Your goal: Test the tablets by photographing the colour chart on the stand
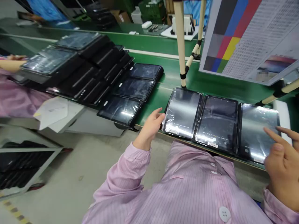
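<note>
Three tablets lie side by side at the green bench's front edge: a left tablet (pixel 183 112), a middle tablet (pixel 217 121) and a right tablet (pixel 254 130). Their glossy screens reflect light, and small icons show along the lower part of the left and middle ones. My left hand (pixel 151 127) is beside the left tablet's left edge, thumb and fingers apart, holding nothing; whether it touches the edge is unclear. Over the right tablet, my right hand (pixel 283 163) stretches its index finger towards the screen, another finger also extended. Contact with the glass cannot be made out.
Stacks of black tablets (pixel 93 68) rise on the left, with a lower row (pixel 121 109) nearer me. Beige pipe posts (pixel 181 43) and a hanging colour chart (pixel 247 37) stand behind. A co-worker's pink sleeve (pixel 21 93) is at far left. A rack (pixel 28 165) stands below.
</note>
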`<state>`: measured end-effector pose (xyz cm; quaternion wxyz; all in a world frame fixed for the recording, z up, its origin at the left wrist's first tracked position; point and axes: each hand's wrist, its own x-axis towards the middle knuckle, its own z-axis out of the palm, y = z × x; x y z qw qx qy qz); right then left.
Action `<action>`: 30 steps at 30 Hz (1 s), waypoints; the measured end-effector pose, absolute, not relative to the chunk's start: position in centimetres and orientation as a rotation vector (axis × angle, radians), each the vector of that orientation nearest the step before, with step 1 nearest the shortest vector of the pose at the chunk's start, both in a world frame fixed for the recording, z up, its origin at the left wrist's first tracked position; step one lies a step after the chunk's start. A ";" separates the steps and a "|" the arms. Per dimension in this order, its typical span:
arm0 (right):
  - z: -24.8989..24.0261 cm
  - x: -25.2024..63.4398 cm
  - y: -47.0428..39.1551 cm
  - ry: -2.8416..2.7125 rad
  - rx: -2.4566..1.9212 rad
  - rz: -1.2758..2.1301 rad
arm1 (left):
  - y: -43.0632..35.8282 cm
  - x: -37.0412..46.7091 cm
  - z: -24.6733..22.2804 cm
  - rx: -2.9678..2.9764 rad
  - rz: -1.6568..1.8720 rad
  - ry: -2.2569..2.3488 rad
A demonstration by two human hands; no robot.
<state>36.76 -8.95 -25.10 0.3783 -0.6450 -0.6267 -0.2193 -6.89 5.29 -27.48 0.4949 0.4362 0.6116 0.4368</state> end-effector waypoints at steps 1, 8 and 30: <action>-24.3 35.6 -8.1 -1.638 -1.540 -0.531 | 5.5 -6.7 -27.2 1.018 1.079 1.439; -21.9 28.8 -2.2 -1.945 -1.471 -0.009 | 5.2 -4.3 -24.1 0.880 1.090 1.095; -21.3 27.1 -1.0 -1.167 -1.037 0.526 | 1.6 5.7 -23.4 1.365 1.698 0.730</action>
